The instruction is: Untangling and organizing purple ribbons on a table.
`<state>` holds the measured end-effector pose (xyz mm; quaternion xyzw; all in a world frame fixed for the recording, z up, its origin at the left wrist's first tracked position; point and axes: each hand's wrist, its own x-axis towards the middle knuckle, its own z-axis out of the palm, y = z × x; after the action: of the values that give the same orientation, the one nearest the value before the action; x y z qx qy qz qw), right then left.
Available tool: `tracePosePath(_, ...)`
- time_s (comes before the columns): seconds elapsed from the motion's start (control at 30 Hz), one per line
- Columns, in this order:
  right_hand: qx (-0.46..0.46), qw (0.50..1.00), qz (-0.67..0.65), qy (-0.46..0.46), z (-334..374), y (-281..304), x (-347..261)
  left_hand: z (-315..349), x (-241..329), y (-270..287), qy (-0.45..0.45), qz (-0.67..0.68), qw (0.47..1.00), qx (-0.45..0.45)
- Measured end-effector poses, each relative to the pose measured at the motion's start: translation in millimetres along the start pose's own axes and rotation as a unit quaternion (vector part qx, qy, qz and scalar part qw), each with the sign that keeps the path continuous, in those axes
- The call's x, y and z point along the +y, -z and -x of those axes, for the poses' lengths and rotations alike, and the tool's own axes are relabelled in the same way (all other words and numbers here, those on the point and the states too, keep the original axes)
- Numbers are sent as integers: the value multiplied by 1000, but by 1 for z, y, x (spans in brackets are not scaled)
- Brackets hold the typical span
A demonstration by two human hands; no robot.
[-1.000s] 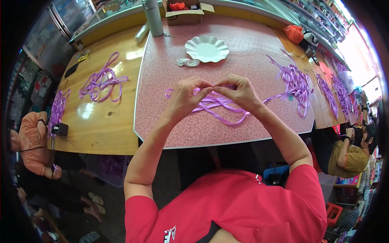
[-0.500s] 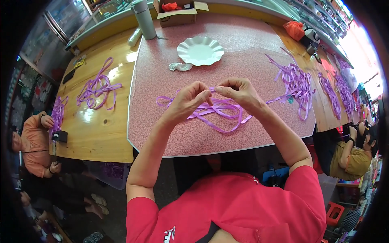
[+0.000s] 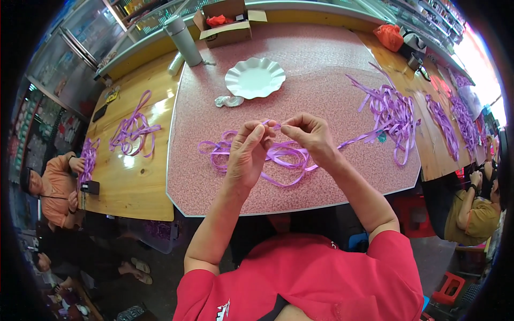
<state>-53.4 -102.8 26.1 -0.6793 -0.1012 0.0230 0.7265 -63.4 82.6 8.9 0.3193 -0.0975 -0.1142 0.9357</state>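
Observation:
Fingers pinched, my left hand (image 3: 248, 152) grips a purple ribbon (image 3: 276, 126) just above the pink speckled table (image 3: 214, 195). My right hand (image 3: 311, 138) pinches the same ribbon a short way to the right, the fingertips of both hands nearly meeting. Loose ribbon loops (image 3: 281, 185) lie on the table beneath and beyond the hands. From behind my right wrist a strand runs to a tangled ribbon pile (image 3: 395, 109) on the table's right side.
A white scalloped plate (image 3: 255, 78) and a crumpled tissue (image 3: 229, 101) lie farther back. Behind them stand a grey flask (image 3: 184, 43) and an open cardboard box (image 3: 229, 35). More ribbons (image 3: 131, 128) rest on the wooden table to the left. People sit at both sides.
The whole view has shifted slightly, with the table things lower in it. My left hand and forearm have turned more upright. Both hands still pinch the ribbon.

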Motion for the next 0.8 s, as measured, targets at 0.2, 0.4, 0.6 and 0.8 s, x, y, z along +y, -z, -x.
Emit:
tracePosePath(0.2, 20, 1000, -20, 8, 13, 5, -8, -10, 0, -16, -276, -624, 730, -52)
tracePosePath(0.4, -21, 978, -153, -143, 6, 20, 1, -19, 16, -36, -364, -765, 491, -203)
tracePosePath(0.6, -61, 957, -221, -178, 1, 12, -3, -25, 23, -26, -340, -730, 558, -200)
tracePosePath(0.8, 2, 966, -215, -144, 1, -9, -10, -18, 2, -20, -367, -648, 661, -86)
